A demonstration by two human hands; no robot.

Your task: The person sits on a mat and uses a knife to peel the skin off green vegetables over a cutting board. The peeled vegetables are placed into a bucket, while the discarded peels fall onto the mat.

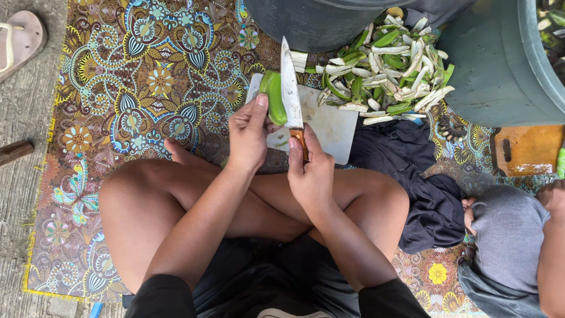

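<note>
right hand (knife), left hand on banana

Cutting board lies on the mat, before the crossed legs. Banana and knife rest over the board; the peel pile lies behind-right, between two tubs.

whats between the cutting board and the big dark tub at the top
In the head view, a heap of green and white peelings lies between the white cutting board and the dark tub.
</note>
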